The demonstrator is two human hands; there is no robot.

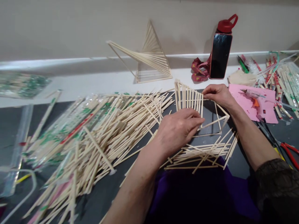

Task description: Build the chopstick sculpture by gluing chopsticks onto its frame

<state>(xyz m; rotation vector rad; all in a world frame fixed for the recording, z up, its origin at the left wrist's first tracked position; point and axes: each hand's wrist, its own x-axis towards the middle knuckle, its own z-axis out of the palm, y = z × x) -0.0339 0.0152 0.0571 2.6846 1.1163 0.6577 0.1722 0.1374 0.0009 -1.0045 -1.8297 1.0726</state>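
Observation:
A partly built frame of wooden chopsticks (187, 93) stands in front of me, with a row of upright sticks on its left side. My left hand (178, 127) is closed in a pinch at the lower end of the rightmost upright chopstick (202, 109). At that stick's upper end, my right hand (217, 95) is closed with its fingertips pressed together. Fingers partly cover both ends. Loose chopsticks (203, 155) lie just below the frame, near my body.
To the left spreads a big pile of chopsticks (130, 124) beside wrapped ones (67, 124). A twisted stick model (151, 59) stands behind. On the right, a glue gun (255, 96) rests on pink paper (268, 107), near red-handled pliers (289, 152). A phone (220, 56) leans against a bottle (225, 26).

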